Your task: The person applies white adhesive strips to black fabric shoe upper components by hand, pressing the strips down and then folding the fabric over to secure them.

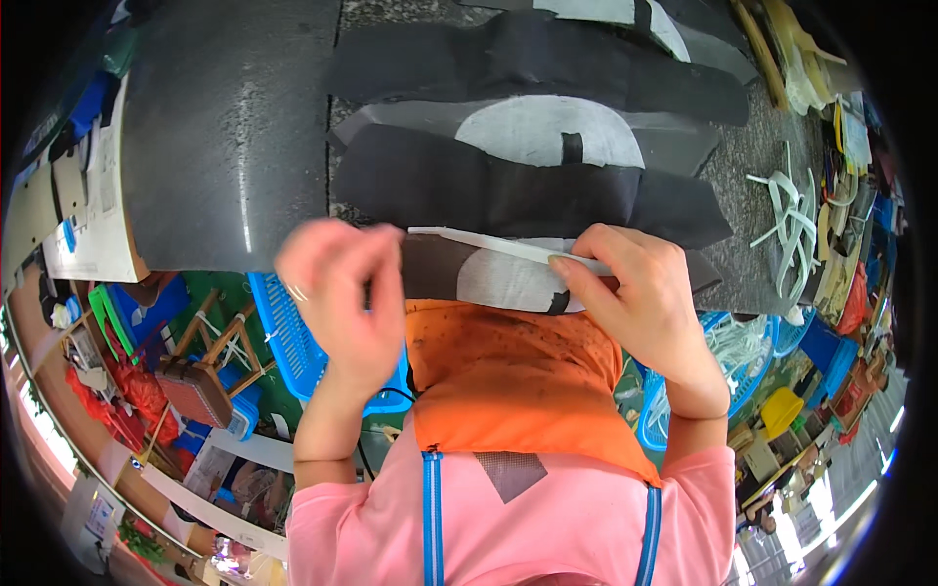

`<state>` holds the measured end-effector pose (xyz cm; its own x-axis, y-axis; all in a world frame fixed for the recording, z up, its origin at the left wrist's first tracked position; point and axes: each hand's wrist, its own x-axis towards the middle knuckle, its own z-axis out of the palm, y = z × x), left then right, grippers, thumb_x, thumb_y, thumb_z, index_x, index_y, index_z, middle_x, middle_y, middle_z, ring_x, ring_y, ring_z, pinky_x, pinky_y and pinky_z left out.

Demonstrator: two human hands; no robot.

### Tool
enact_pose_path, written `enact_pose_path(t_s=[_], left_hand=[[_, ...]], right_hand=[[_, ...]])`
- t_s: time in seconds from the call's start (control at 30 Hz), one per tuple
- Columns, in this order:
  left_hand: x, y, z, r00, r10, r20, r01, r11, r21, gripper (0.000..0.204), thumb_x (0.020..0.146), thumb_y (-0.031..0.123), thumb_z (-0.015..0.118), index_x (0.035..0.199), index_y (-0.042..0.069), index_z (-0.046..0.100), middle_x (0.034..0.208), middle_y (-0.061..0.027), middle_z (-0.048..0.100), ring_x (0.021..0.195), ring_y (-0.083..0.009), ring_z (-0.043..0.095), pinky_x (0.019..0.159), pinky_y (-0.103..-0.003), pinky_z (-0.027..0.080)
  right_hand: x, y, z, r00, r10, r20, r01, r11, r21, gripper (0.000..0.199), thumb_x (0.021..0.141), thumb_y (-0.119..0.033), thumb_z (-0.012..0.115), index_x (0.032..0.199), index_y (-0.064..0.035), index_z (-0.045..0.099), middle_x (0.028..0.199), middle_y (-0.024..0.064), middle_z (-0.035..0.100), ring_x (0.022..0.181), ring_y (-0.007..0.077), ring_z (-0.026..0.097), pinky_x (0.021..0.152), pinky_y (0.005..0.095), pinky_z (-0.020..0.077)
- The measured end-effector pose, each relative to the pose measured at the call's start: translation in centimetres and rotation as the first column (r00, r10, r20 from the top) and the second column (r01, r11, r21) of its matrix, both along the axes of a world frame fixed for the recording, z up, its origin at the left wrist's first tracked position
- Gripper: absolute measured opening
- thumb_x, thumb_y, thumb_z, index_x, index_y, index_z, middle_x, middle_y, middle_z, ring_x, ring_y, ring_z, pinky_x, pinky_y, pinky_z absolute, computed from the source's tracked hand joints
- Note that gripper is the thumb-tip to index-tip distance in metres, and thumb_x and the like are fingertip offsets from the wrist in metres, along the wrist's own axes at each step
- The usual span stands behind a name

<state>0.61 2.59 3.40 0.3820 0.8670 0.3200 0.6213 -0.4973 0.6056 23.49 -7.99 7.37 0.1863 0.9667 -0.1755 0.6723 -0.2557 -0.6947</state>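
My right hand point(640, 303) presses its fingers on a white strip point(489, 244) that lies along the top edge of a dark fabric piece with a white patch point(508, 283), at the near edge of the worktable point(752, 156). My left hand point(342, 293) is blurred, its fingers pinched at the strip's left end. Beyond them lie several overlapping black fabric pieces point(508, 190), some with white patches. An orange apron point(518, 381) covers my front under the piece.
A large dark grey sheet point(225, 137) lies at the left of the table. Loose white strips point(787, 210) sit at the right. Blue plastic baskets point(293, 342) stand below the table's edge, another basket point(743, 361) on the right holds white pieces. A wooden stool point(200, 376) stands lower left.
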Motion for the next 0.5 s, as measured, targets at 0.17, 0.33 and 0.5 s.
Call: enact_pose_path(t_s=[0.17, 0.33, 0.5], left_hand=[[0.2, -2.0, -1.4, 0.87, -0.441, -0.221, 0.453, 0.891, 0.005, 0.058, 0.067, 0.008, 0.076, 0.124, 0.006, 0.066, 0.125, -0.0087, 0.054, 0.117, -0.0317, 0.053, 0.099, -0.047, 0.046], [1.1, -1.6, 0.4, 0.815, -0.444, -0.372, 0.471, 0.882, -0.019, 0.051, 0.075, 0.023, 0.078, 0.123, 0.008, 0.068, 0.131, -0.0092, 0.053, 0.122, -0.0358, 0.049, 0.105, -0.053, 0.038], [4.5, -3.9, -2.4, 0.693, -0.698, -0.179, 0.719, 0.686, 0.11, 0.055, 0.072, 0.027, 0.079, 0.12, 0.005, 0.067, 0.139, -0.0152, 0.054, 0.129, -0.0322, 0.049, 0.104, -0.048, 0.042]], right_hand=[[0.9, 0.5, 0.6, 0.998, -0.039, -0.051, 0.036, 0.997, -0.068, 0.022, 0.086, -0.022, 0.071, 0.077, -0.0046, 0.06, 0.066, 0.01, 0.061, 0.061, 0.0312, 0.062, 0.053, 0.0403, 0.0467], [1.4, 0.3, 0.0, 0.978, -0.031, 0.205, 0.053, 0.993, -0.103, 0.024, 0.087, -0.026, 0.07, 0.077, -0.0055, 0.062, 0.068, 0.0111, 0.063, 0.063, 0.0321, 0.065, 0.054, 0.042, 0.0487], [1.9, -1.0, 1.1, 0.955, 0.066, 0.288, -0.035, 0.993, -0.112, 0.02, 0.088, -0.022, 0.068, 0.079, -0.0051, 0.064, 0.078, 0.0099, 0.064, 0.067, 0.0295, 0.065, 0.057, 0.0399, 0.0495]])
